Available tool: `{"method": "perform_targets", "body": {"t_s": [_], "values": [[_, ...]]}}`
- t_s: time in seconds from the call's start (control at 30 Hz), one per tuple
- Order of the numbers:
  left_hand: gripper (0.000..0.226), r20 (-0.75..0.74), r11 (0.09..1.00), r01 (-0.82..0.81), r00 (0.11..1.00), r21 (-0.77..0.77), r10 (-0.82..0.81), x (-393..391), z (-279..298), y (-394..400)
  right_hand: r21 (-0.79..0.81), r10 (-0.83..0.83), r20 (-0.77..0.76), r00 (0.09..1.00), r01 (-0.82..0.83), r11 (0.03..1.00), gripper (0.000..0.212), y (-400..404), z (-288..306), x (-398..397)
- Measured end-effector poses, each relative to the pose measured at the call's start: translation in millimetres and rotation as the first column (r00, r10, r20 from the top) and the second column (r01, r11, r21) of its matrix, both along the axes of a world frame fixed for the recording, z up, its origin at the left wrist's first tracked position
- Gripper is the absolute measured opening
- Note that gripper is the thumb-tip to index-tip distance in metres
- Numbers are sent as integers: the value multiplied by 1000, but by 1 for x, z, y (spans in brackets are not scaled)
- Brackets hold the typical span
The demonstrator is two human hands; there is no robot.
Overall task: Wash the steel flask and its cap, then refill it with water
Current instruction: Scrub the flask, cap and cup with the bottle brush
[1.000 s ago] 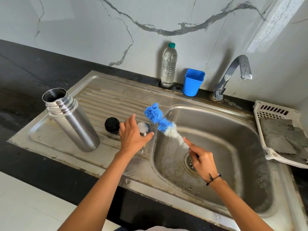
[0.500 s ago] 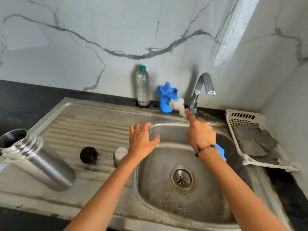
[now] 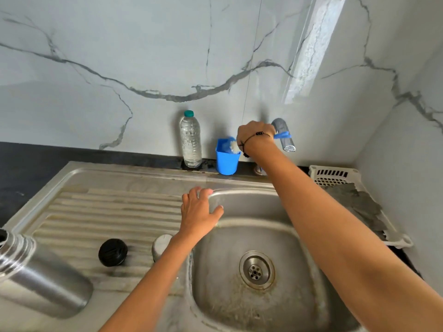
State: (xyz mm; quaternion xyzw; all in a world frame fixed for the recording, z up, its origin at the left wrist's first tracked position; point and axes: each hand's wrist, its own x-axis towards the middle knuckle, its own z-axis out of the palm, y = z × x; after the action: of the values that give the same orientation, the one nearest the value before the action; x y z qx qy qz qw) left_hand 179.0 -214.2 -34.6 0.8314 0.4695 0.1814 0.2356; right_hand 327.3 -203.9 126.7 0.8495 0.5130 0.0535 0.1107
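Right hand [image 3: 255,135] now up at the back wall, gripping the bottle brush [image 3: 231,146]; its bristle end sits inside the blue cup [image 3: 226,161], where half a second ago it was above the cup. Left hand [image 3: 200,212] unchanged: fingers spread flat on the sink [image 3: 239,180] rim, holding nothing. Steel flask [image 3: 36,276] stands open on the drainboard at left, black cap [image 3: 112,252] and steel lid cup [image 3: 161,245] beside it.

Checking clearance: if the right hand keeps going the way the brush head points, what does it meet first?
The right hand holds the bottle brush bristles-down in the mouth of the blue cup. Straight on, the bristles probably meet the cup's inside first; depth is unclear.
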Motion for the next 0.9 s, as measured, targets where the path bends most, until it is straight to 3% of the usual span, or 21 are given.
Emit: {"method": "perform_targets", "body": {"t_s": [0.33,0.63,0.9], "values": [[46,0,1000,-7,1000,13,7,-8,-9,3,-115,26,91,995,-15,993,20,19,16,7],[48,22,1000,-16,1000,-25,16,-8,-5,0,54,26,25,999,-27,998,8,-7,29,21],[49,34,999,-17,999,-44,18,-11,-4,-11,225,-59,-129,990,87,970,28,-51,-3,5]]}}
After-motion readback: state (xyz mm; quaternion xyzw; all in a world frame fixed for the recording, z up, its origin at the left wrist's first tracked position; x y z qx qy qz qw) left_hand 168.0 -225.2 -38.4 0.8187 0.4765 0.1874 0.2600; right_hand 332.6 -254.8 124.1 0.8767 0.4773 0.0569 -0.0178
